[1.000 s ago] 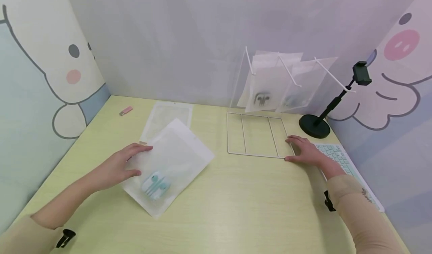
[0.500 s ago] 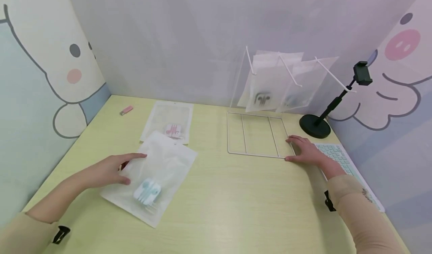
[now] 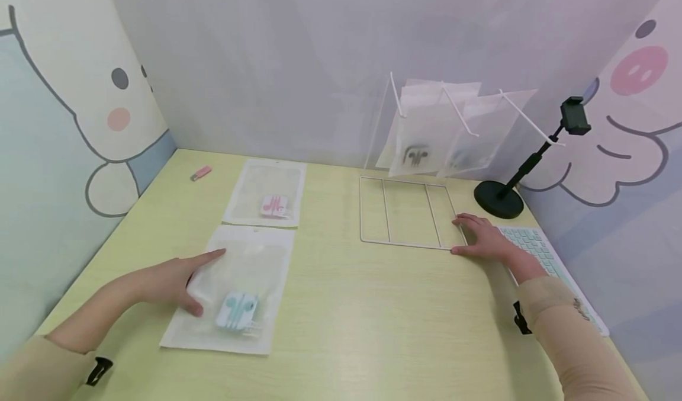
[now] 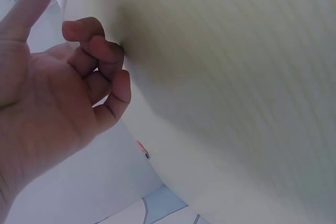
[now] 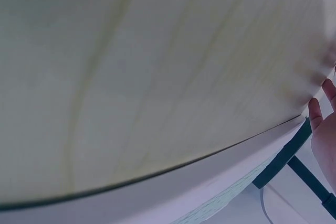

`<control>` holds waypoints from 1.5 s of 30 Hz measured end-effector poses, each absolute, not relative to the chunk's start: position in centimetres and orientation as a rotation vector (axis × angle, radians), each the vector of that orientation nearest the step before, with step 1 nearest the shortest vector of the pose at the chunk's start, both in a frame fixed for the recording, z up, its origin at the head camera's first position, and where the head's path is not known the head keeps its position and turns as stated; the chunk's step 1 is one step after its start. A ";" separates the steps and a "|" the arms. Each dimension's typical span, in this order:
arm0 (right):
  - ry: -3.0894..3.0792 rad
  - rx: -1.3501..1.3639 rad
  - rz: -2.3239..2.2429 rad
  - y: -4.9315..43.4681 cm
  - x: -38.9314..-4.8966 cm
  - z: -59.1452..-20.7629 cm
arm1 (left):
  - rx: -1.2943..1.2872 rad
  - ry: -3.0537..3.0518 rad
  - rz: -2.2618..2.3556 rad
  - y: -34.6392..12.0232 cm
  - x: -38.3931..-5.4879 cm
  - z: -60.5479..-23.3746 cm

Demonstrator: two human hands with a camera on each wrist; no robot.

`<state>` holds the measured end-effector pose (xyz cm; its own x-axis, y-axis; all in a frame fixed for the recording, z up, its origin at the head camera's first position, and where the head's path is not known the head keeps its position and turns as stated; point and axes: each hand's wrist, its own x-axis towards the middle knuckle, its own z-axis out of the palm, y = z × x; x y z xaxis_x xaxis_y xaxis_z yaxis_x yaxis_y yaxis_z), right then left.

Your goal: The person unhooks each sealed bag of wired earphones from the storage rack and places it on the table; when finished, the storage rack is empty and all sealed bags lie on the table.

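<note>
My left hand (image 3: 165,282) rests at the left edge of a translucent white bag (image 3: 256,270) in the head view. Its thumb and index finger are spread over the bag; the left wrist view shows the other fingers curled loosely. Blue-and-white earphones (image 3: 237,311) show inside this bag, which lies flat. Just behind it lies a matching bag (image 3: 256,182) with pink-and-white earphones (image 3: 274,206). My right hand (image 3: 482,237) touches the right side of a white wire display rack (image 3: 407,246), thumb at its front corner and fingers farther back along the base.
Several bags (image 3: 431,128) hang from the rack's hooks, one showing dark earphones. A black phone stand (image 3: 498,199) is behind my right hand, with a keyboard (image 3: 538,247) beside my forearm. A pink USB stick (image 3: 200,173) lies at the back left.
The bag under my left hand has turned straight and come down flat towards me, uncovering the pink earphones behind it. My right hand stays at the rack.
</note>
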<state>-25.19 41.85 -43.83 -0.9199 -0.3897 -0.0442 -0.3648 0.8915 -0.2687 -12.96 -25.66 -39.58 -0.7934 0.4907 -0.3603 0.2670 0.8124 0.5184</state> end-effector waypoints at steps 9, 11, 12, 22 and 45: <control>2.955 -0.573 -0.391 41.7 -24.9 -43.7 | 0.511 2.504 0.543 -25.4 -12.8 -39.5; 2.952 -0.574 -0.398 41.6 -24.9 -43.6 | 0.499 2.489 0.543 -25.5 -12.9 -39.4; 2.951 -0.577 -0.399 41.6 -24.9 -43.6 | 0.496 2.483 0.547 -25.6 -12.9 -39.4; 2.961 -0.577 -0.397 41.5 -24.9 -43.6 | 0.497 2.562 0.578 -26.1 -13.7 -37.8; 2.978 -0.581 -0.393 41.8 -25.1 -44.0 | 0.859 2.938 0.686 -17.1 -20.1 -28.7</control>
<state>-25.10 41.77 -44.02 -0.9246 -0.3796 -0.0311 -0.3586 0.8951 -0.2650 -20.07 -17.09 -28.73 -0.8501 0.5139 0.1153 0.5119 0.7545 0.4106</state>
